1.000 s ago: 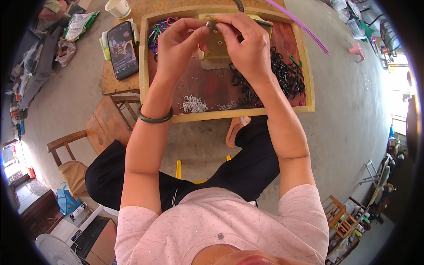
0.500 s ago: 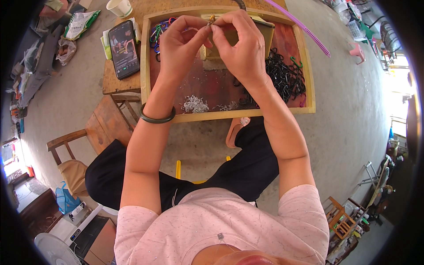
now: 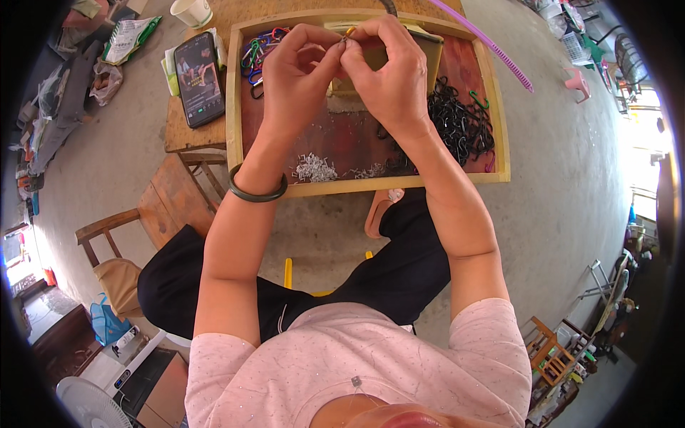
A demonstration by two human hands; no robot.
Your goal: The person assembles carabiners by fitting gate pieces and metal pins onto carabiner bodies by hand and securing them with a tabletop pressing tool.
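Observation:
Above the far side of a wood-rimmed tray (image 3: 399,187), both my hands meet fingertip to fingertip. My left hand (image 3: 300,78) and my right hand (image 3: 389,75) pinch a small gold-coloured piece (image 3: 349,32) between thumbs and fingers. Most of that piece is hidden, so its exact kind does not show. Behind the right hand stands a yellowish box-like block (image 3: 433,60). Coloured carabiners (image 3: 253,53) lie in the tray left of my left hand. A heap of black hook-shaped pieces (image 3: 457,121) fills the tray's right side. Small silver pins (image 3: 314,168) are piled near its front edge.
A phone (image 3: 200,82) lies on the wooden table (image 3: 187,135) left of the tray, with a paper cup (image 3: 191,12) behind it. One green hook (image 3: 479,100) rests on the black heap. A purple strip (image 3: 492,46) stretches past the tray's far right corner. A wooden chair (image 3: 171,192) stands at left.
My left hand and wrist have shifted slightly right, and the fingers of both hands have moved a little around the gold-coloured piece, which appears turned. The things in the tray look the same.

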